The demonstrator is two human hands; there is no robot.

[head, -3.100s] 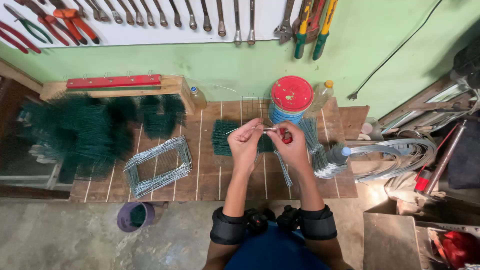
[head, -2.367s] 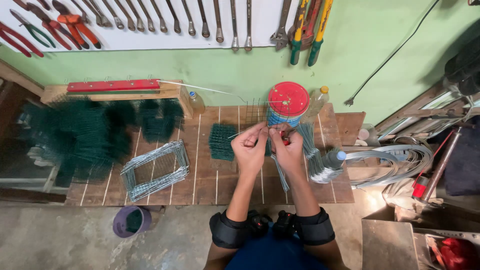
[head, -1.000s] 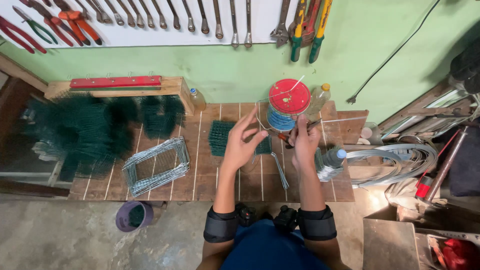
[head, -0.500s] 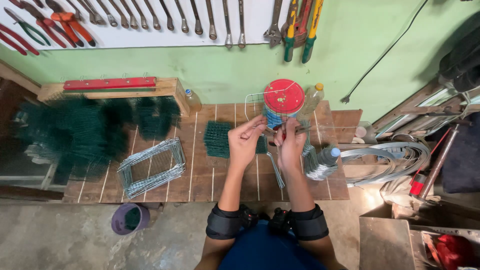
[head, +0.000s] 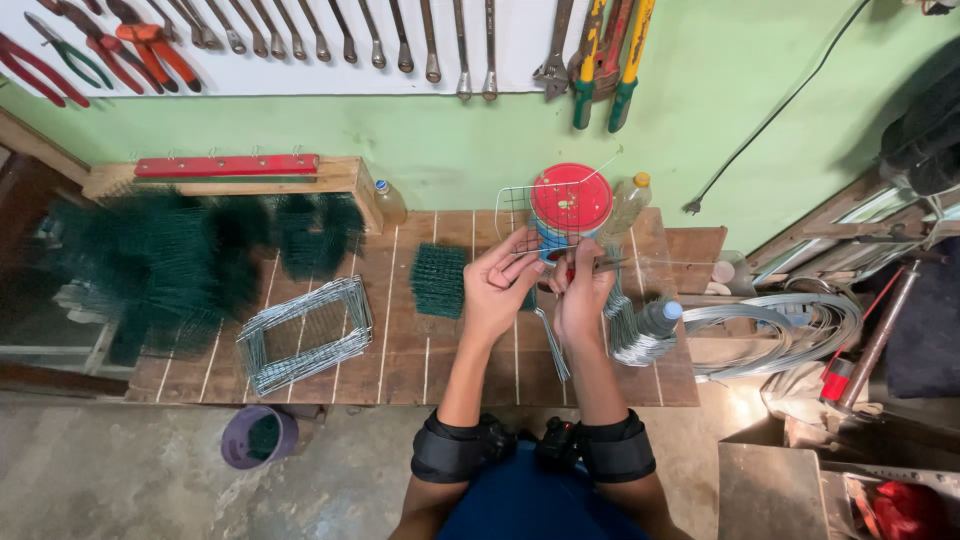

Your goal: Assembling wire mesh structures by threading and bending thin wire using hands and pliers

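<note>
No signs or screens in my view. Packages only: a round tin with a red lid and blue side stands at the far edge of the table, just beyond my hands. Just right of it, a clear bottle of yellowish liquid with an orange cap. A small blue-capped bottle stands left, by the wooden shelf. Another blue-capped bottle lies right.

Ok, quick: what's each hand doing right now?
Left hand: closed, pinching a thin wire piece.
Right hand: closed on red-handled pliers, at the same wire.
</note>
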